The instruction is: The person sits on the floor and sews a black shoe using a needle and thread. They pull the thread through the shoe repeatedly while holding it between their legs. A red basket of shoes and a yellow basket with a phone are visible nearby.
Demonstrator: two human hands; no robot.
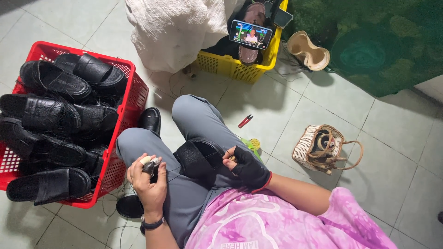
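Sandal: black leather slide (199,157) on lap, frame centre; long axis runs upper right to lower left.
R hand (247,167): black fingerless glove, closed on sandal's right edge; nearer one.
L hand (148,180): just left, fingers pinched round small tool (150,164); thin thread toward sandal.
Left: red plastic crate (127,99), black sandals piled.

One lit screen, top centre

A slim rectangular black-framed phone (250,34) rests landscape across the yellow perforated plastic basket (230,68), its screen bright green and blue (picture too small to read).
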